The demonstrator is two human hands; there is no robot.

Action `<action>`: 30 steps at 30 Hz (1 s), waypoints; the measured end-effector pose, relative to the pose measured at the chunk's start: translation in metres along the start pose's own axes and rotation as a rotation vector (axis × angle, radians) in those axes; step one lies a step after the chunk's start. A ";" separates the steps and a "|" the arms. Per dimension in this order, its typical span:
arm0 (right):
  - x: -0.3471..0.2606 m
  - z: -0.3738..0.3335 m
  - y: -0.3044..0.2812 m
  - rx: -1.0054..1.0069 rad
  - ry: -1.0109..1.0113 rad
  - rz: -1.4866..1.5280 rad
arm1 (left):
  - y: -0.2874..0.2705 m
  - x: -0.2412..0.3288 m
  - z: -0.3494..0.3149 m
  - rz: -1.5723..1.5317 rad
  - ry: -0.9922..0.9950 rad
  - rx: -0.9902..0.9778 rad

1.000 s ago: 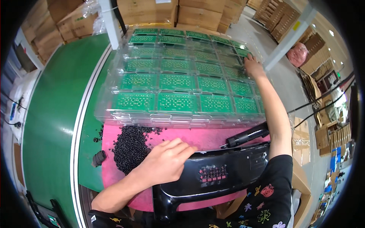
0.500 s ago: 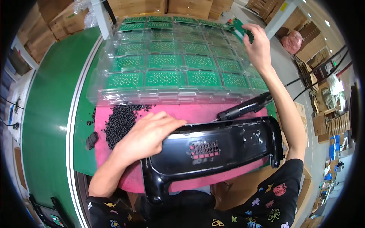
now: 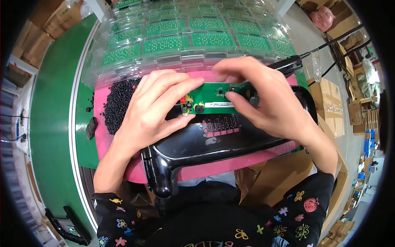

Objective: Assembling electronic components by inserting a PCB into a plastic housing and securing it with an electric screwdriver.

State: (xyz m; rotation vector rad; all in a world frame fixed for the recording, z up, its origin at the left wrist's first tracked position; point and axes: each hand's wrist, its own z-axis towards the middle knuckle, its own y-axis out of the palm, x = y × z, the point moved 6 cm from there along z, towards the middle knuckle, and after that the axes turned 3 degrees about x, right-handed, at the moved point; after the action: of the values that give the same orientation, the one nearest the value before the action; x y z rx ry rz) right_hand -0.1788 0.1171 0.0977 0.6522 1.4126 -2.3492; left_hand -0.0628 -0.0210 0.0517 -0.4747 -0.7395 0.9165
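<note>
A green circuit board is held above the black plastic housing, tilted so its component side shows. My left hand grips its left end, fingers along the top edge and thumb at the lower corner. Around its right part, my right hand has the thumb across the board's face and the fingers at the upper edge, slightly blurred. The housing lies across a pink mat, with a cluster of small display-shaped cutouts below the board. The board and my hands cover the housing's far edge.
Clear plastic trays of green boards stack beyond the mat. Black screws are heaped at left, near a dark lump. A corded power screwdriver lies at right, partly hidden. Another black housing sits lower left.
My right hand has come from the trays at the upper right to above the housing, bringing a circuit board. My left hand has left the housing's edge and now grips the board.
</note>
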 end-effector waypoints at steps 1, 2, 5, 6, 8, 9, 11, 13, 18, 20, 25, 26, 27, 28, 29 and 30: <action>0.000 -0.005 -0.006 0.057 0.019 -0.104 | 0.000 -0.001 0.000 -0.027 0.019 -0.001; 0.002 -0.011 -0.011 0.049 0.002 -0.211 | 0.000 -0.001 0.001 -0.029 0.013 0.000; 0.005 -0.034 -0.020 0.099 0.077 -0.174 | 0.003 0.004 0.001 -0.115 0.003 -0.097; 0.007 -0.042 -0.018 0.059 0.120 -0.143 | 0.007 0.005 -0.003 -0.152 0.031 -0.095; 0.008 -0.058 -0.013 -0.034 0.222 -0.056 | 0.014 0.008 -0.005 -0.181 0.006 -0.212; 0.010 -0.066 -0.011 -0.081 0.295 0.061 | 0.017 0.009 -0.007 -0.189 0.010 -0.252; 0.014 -0.082 -0.006 -0.130 0.395 0.245 | 0.021 0.010 -0.015 -0.272 -0.016 -0.310; 0.013 -0.092 -0.005 -0.153 0.402 0.235 | 0.028 0.013 -0.017 -0.322 -0.034 -0.378; 0.028 -0.102 0.011 -0.243 0.397 0.199 | 0.039 0.009 -0.020 -0.272 -0.076 -0.459; 0.037 -0.106 0.018 -0.213 0.350 0.166 | 0.042 0.004 -0.021 -0.224 -0.170 -0.447; 0.056 -0.102 0.019 -0.062 0.223 0.111 | 0.044 0.001 -0.019 -0.192 -0.256 -0.423; 0.057 -0.102 0.019 -0.060 0.228 0.116 | 0.045 0.001 -0.019 -0.164 -0.269 -0.441; 0.058 -0.102 0.020 -0.064 0.222 0.088 | 0.048 0.000 -0.020 -0.138 -0.284 -0.460; 0.059 -0.103 0.021 -0.068 0.217 0.059 | 0.048 0.000 -0.019 -0.143 -0.286 -0.468; 0.062 -0.105 0.023 -0.090 0.250 0.075 | 0.049 -0.001 -0.019 -0.134 -0.301 -0.503; 0.063 -0.105 0.024 -0.091 0.254 0.081 | 0.050 -0.001 -0.020 -0.122 -0.319 -0.536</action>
State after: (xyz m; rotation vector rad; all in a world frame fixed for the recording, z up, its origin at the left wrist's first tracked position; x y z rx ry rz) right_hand -0.1971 0.1972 0.0037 0.9912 1.5547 -2.1854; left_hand -0.0755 0.0038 0.0052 -0.7526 -1.3041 0.6792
